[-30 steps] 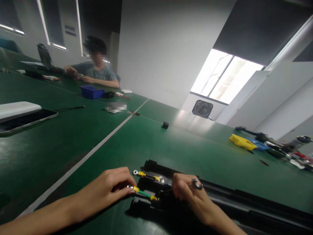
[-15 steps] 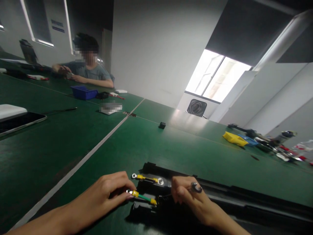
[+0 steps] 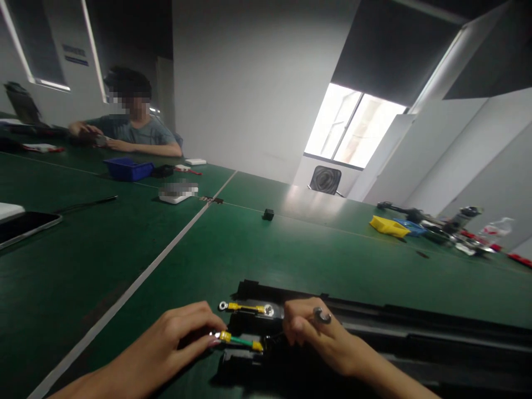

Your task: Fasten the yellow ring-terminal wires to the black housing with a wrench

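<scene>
"Comparing the grips with a moment earlier, has anything changed?"

"Barely. The view has swung, so the background sits further left, but the left hand [image 3: 168, 343] keeps its narrow thumb-and-finger pinch on the green lead [image 3: 239, 339], at the ring-terminal end."

"And the right hand [image 3: 328, 338]?"

"Fingers still curled closed around an open-ended wrench [image 3: 321, 315], its metal head poking out above the fist. I can't tell where its other end reaches."

"So what does that mean for the work?"

"I'd judge it a steadying hold: the lead is kept in place while the tool hand stays near its far yellow sleeve. Whether that sleeve's end is fastened, I can't tell; it's too dark."

"Where's the lead lying?"

"At the near left end of the black channel frame [image 3: 374, 318], on the green table [image 3: 316, 255]. Another yellow-sleeved lead [image 3: 246, 307] lies just beyond it, ring terminals at both ends."

"Any containers?"

"A blue bin [image 3: 128, 170] near the seated co-worker [image 3: 139, 133]; its inside is hidden. Far right, a yellow bin [image 3: 388, 226] appears tipped beside a blue one [image 3: 411, 226], contents unreadable. Behind the clutter there's a clear plastic bottle [image 3: 501, 227] with some red on it; I can't make out any liquid."
</scene>
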`<control>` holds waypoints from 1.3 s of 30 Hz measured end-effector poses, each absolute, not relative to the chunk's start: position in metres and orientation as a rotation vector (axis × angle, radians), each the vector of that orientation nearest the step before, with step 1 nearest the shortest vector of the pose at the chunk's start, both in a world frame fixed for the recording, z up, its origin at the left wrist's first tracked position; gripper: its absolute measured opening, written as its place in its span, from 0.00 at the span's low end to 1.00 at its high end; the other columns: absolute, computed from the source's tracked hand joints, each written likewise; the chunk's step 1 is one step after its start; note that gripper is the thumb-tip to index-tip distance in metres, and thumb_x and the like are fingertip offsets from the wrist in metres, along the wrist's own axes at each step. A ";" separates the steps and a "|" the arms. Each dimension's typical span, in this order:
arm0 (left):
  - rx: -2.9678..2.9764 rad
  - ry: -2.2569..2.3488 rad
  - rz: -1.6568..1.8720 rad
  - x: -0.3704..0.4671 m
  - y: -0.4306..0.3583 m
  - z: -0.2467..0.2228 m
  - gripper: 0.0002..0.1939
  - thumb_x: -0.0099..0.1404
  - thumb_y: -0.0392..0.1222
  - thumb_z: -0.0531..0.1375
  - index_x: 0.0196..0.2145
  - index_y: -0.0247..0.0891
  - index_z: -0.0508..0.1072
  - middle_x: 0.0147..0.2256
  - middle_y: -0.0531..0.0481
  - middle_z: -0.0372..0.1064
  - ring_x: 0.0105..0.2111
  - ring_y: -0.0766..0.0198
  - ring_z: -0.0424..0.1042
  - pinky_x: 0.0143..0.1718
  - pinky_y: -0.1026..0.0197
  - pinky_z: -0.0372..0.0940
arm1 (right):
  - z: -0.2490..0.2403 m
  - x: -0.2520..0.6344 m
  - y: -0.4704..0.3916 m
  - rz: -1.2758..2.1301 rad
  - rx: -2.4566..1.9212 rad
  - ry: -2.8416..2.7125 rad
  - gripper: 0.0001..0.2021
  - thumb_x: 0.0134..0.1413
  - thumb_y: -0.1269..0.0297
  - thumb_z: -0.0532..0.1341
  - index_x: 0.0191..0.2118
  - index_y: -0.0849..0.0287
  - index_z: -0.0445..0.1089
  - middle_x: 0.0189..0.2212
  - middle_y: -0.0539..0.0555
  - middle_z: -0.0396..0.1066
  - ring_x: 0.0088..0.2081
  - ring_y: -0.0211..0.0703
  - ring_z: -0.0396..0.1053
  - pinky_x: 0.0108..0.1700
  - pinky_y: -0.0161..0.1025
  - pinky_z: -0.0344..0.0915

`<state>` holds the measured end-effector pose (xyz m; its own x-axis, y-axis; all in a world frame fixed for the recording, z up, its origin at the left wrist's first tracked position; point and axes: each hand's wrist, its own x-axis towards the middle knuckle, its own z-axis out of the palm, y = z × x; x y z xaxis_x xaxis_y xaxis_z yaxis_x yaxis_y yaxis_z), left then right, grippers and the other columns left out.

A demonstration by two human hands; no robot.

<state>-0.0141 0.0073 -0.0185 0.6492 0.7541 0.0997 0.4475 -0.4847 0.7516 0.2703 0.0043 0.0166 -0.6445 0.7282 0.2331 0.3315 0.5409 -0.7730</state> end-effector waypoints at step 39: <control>2.156 0.945 0.544 -0.015 0.006 -0.017 0.09 0.70 0.40 0.54 0.42 0.44 0.74 0.39 0.52 0.72 0.39 0.61 0.71 0.41 0.66 0.64 | 0.024 0.267 0.002 0.977 -0.930 -2.234 0.29 0.65 0.44 0.44 0.23 0.62 0.64 0.21 0.49 0.59 0.24 0.35 0.58 0.26 0.32 0.55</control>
